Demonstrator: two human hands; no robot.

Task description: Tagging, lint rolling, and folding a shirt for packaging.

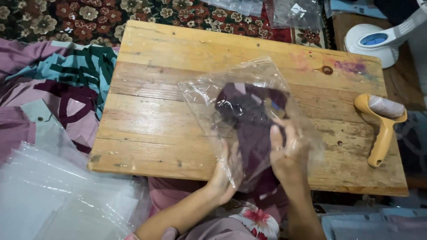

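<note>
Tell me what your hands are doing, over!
Left hand gripping clear plastic bag at its near edge. Right hand pressed on dark purple cloth in the bag. Yellow lint roller off to the right, not blocking.

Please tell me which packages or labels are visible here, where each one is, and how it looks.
Clear plastic bag: table centre, held by left hand and right hand, dark purple garment inside.
Stack of clear bags: lower left, flat, whitish.
More clear bags: top edge, crumpled.
No readable labels.

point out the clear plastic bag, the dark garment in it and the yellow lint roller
clear plastic bag (202, 89), head view, bare upper left corner
dark garment (249, 115), head view, middle of the fabric
yellow lint roller (381, 142), head view, handle
</note>
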